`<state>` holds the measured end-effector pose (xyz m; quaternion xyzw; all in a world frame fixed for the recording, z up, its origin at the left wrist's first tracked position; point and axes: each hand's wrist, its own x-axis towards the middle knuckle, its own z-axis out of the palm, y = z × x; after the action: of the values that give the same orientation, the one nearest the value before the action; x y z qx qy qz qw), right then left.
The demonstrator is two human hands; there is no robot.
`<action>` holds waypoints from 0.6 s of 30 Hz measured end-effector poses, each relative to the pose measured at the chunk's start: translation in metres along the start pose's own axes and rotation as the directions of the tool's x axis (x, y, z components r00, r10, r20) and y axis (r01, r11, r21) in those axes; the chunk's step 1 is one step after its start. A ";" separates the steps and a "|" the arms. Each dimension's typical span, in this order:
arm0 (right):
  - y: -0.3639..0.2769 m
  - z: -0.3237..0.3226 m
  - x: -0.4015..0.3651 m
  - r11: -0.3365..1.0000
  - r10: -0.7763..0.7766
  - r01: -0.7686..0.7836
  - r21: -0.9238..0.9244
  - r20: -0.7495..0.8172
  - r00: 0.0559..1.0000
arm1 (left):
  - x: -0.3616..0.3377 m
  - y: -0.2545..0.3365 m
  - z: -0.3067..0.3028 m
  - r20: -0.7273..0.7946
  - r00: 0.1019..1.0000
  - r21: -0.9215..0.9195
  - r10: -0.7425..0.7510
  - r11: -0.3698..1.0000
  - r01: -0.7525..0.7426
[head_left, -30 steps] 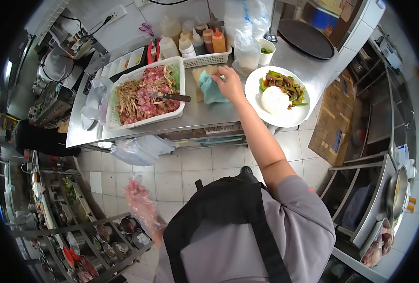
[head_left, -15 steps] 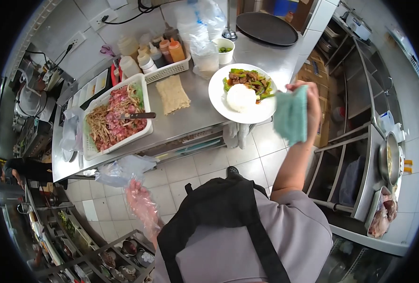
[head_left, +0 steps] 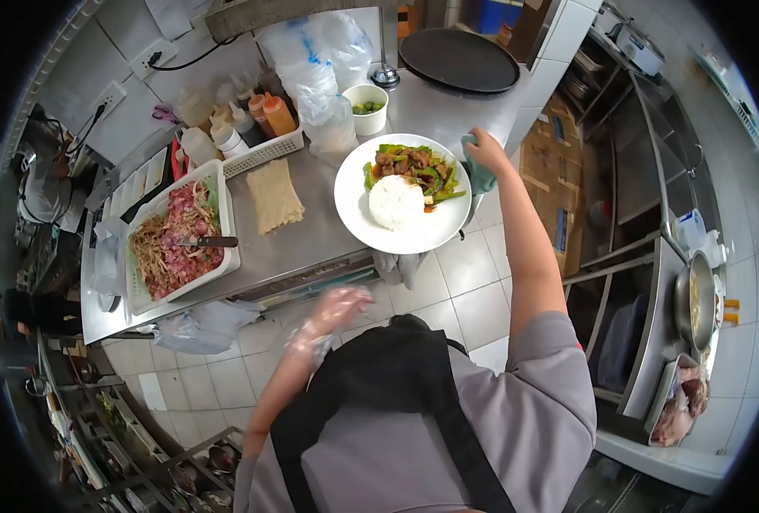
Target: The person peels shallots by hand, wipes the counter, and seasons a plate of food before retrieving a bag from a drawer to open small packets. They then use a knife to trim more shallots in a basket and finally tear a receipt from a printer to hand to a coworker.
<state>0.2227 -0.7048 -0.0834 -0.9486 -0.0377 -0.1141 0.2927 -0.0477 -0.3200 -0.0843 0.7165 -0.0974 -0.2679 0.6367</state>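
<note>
A white plate (head_left: 353, 203) carries a mound of white rice (head_left: 396, 203) and a stir-fry of meat and green peppers (head_left: 415, 168). It rests at the front edge of the steel counter. At the plate's right rim, my right hand (head_left: 488, 149) is closed on a green cloth (head_left: 480, 177), which hangs close against the rim. My left hand (head_left: 342, 309), in a clear plastic glove, is in the air below the counter edge with fingers loosely stretched, slightly blurred, and holding nothing I can see.
On the counter (head_left: 298, 256) are a white basket (head_left: 232, 256) of raw meat and shreds with a knife (head_left: 208, 242), a folded tan cloth (head_left: 274, 197), sauce bottles (head_left: 264, 111), a small bowl (head_left: 366, 118) and a round black tray (head_left: 459, 60). A pan (head_left: 696, 303) sits on the right.
My right hand brought the cloth left and down to the plate's rim. My left hand moved right and up, away from the hanging plastic bag. The view shifted slightly.
</note>
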 end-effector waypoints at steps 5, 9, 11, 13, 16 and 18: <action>-0.050 -0.008 0.020 0.923 -0.378 0.356 0.147 0.166 0.911 | 0.091 -0.003 0.052 0.287 0.949 0.513 -0.131 0.858 -0.037; -0.060 -0.013 0.017 0.898 -0.438 0.401 0.179 0.304 0.846 | 0.126 -0.008 0.087 0.285 0.956 0.429 0.070 0.882 -0.193; -0.060 -0.015 0.013 0.903 -0.430 0.395 0.171 0.330 0.841 | 0.133 -0.001 0.101 0.255 0.959 0.137 0.120 0.978 -0.158; -0.060 -0.022 0.005 0.910 -0.415 0.383 0.159 0.359 0.836 | 0.141 -0.006 0.104 0.215 0.964 -0.176 0.156 0.977 -0.119; -0.058 -0.031 -0.004 0.924 -0.380 0.368 0.109 0.391 0.838 | 0.152 -0.013 0.104 0.277 0.943 -0.138 0.184 0.979 -0.151; -0.054 -0.032 -0.009 0.937 -0.347 0.326 0.124 0.415 0.841 | 0.152 -0.012 0.108 0.257 0.948 -0.147 0.186 0.977 -0.152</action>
<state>0.2005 -0.6786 -0.0304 -0.9212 -0.2699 0.0496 0.2757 0.0228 -0.4839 -0.1399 0.6211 -0.2272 -0.3127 0.6818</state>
